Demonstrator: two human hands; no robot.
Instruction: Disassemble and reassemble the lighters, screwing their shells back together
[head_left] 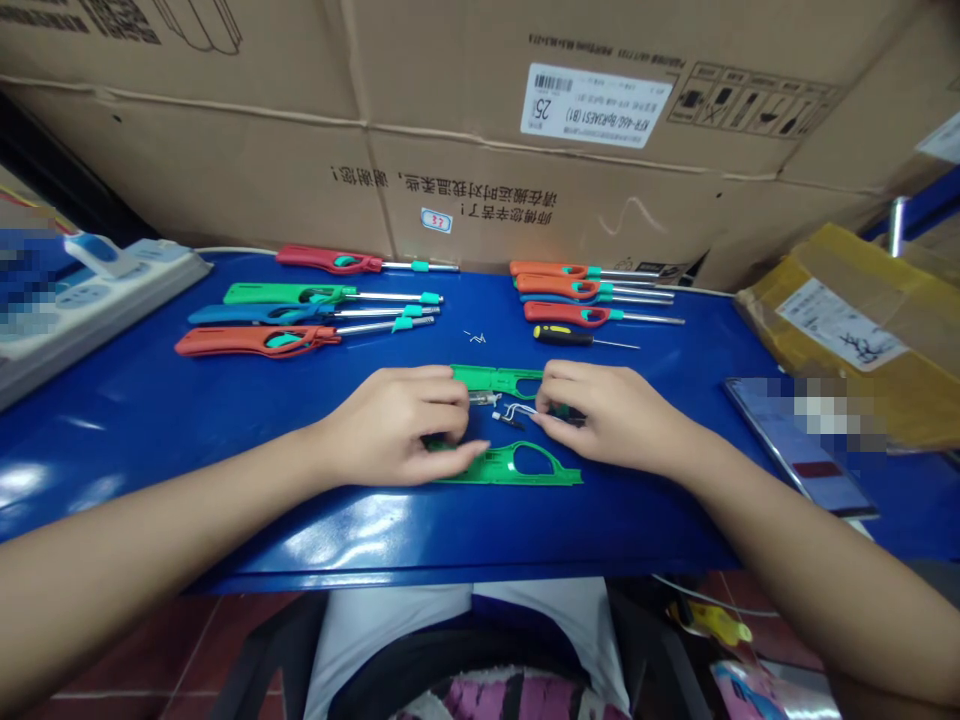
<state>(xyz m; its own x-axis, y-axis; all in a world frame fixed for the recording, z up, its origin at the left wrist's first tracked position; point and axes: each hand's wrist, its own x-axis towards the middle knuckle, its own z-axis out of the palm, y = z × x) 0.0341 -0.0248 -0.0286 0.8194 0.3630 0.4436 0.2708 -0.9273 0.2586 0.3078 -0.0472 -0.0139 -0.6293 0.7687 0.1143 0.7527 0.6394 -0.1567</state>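
Observation:
Two green lighter casing halves lie on the blue table: a far half (499, 380) and a near half (529, 463), hollow sides partly visible. My left hand (405, 425) covers their left ends, fingers curled and thumb over the near half. A silver metal piece (482, 398) sticks out from under its fingers; whatever it grips is hidden. My right hand (604, 410) is closed, thumb and index finger pinching thin white wires (517, 408) with a small dark part (511, 420) beside them. Its other fingers are over the right end of the far half.
Several assembled lighters lie at back left, including a red one (326, 260), and more at back right (559, 287). A black-yellow screwdriver (562, 335) and tiny screws (476, 338) lie nearer. A power strip (112, 285), phone (799, 445), wrapped parcel (817, 300) and cardboard box (465, 130) surround them.

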